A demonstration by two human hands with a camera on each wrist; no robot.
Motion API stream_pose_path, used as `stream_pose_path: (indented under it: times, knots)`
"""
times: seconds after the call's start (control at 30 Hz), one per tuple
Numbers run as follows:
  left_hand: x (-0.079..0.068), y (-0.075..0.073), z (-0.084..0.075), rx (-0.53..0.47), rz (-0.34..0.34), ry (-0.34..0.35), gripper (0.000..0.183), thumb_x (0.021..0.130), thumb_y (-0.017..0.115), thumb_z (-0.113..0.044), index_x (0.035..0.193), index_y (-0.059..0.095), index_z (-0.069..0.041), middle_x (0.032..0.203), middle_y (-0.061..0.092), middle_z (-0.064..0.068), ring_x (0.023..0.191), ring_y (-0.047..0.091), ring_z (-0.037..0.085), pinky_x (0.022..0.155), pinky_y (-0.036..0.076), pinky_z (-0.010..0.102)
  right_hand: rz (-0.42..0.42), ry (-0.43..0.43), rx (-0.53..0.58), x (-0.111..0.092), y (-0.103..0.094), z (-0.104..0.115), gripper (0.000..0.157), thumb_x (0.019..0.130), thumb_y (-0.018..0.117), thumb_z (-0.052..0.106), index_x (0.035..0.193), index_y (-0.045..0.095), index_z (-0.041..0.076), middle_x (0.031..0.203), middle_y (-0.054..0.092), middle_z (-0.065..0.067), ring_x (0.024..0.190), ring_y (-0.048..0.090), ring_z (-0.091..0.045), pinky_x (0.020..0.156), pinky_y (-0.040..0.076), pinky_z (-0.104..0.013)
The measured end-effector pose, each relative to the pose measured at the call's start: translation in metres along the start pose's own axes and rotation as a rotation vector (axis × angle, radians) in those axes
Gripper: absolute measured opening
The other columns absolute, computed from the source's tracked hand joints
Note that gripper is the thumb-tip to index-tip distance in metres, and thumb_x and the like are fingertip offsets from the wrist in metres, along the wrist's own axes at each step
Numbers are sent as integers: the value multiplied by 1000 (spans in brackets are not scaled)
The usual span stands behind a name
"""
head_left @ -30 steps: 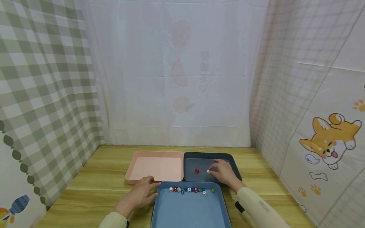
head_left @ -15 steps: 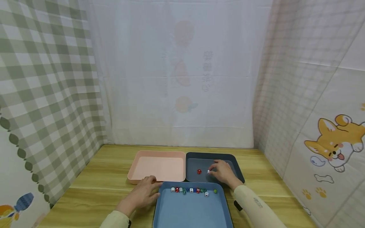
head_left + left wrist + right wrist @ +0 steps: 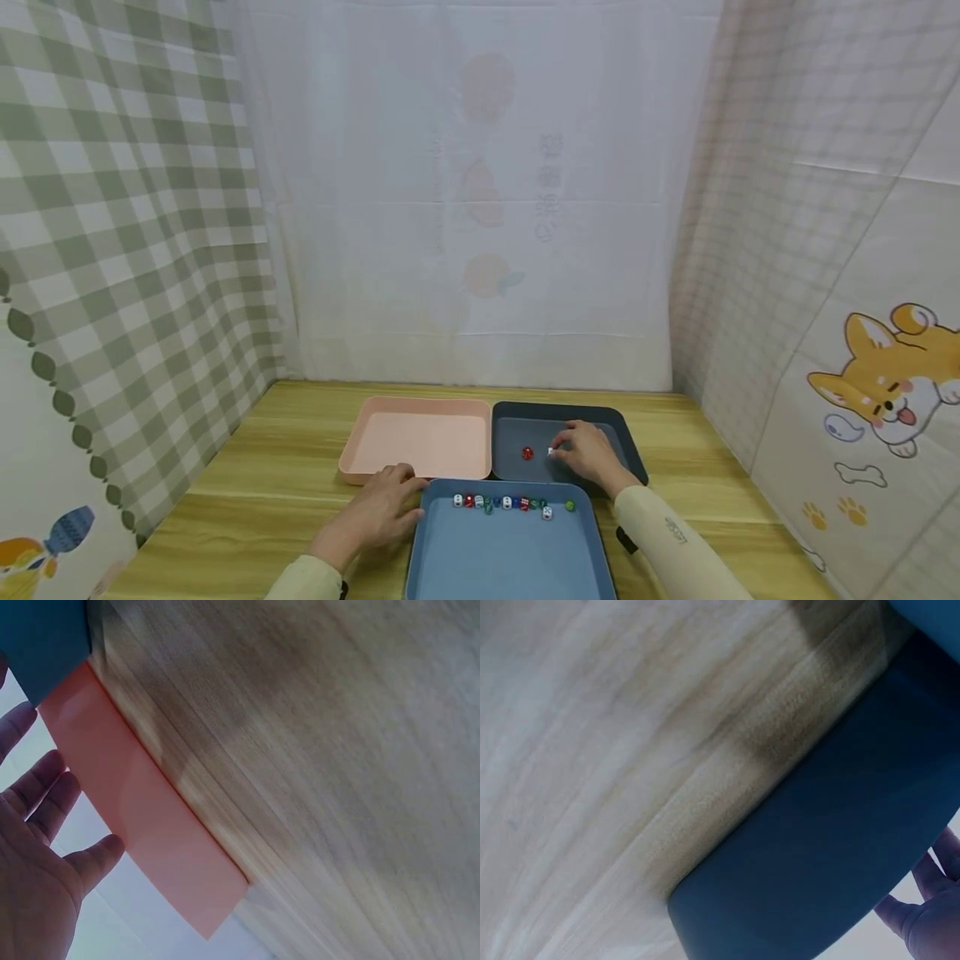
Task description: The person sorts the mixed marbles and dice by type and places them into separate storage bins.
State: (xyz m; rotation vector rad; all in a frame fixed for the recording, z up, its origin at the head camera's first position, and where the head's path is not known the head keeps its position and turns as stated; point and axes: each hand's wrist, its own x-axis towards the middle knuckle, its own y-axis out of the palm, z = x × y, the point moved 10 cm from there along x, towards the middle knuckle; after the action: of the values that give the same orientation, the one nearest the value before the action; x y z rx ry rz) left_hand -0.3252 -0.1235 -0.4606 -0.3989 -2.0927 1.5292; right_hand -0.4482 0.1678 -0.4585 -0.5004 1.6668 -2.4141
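We place the white die [image 3: 551, 451] at the far right, within the outline of the dark tray [image 3: 510, 433]; it sits at the thumb and fingertips of the right hand [image 3: 588, 457], on that hand's left side, and we read the grasp as a light pinch; whether the die touches the tray floor or is held just above it, we cannot tell. The right wrist view gives us only the outside of the tray wall and some fingers; the die is hidden there.

A red die [image 3: 527, 453] lies on the dark tray's floor, just left of the white one and apart from it; both look about as wide as long, so we note no long axis to mind. The right hand is clearly the nearer to both; the left hand [image 3: 378, 508] is well apart, at the far left corner of the blue tray [image 3: 495, 550], fingers loosely spread and holding nothing; contact with the rim is unclear to us.

Along the blue tray's far side we see a row of mixed dice [image 3: 507, 502], with a lime-green die [image 3: 570, 505] apart at the right; the peach tray [image 3: 423, 437] lies left of the dark one.
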Motion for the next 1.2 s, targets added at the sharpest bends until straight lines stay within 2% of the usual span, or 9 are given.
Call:
stream_pose_path:
  times: [0.37,0.7,1.2]
  knots:
    - [1,4,1,-2,28,-18,38,95,67,-29,129,63,-12,118,53,5,106,50,23,93,45,46,6,2,6,5,7,3,6,85,78,20,91,78,16,131,58,-24,125,49,-46,103,29,-70]
    - [0,1,0,18,5,-7,37,95,67,-28,128,63,-12,117,53,6,105,51,24,92,45,46,-46,-19,-31,7,4,10,18,87,77,17,104,78,12,130,58,-25,124,50,-46,101,30,-72]
    - [0,0,0,-1,12,-13,38,93,69,-27,126,64,-10,116,53,7,104,50,25,92,45,48,-51,3,30,-6,-3,5,18,89,75,19,105,78,12,135,55,-26,127,47,-47,105,26,-70]
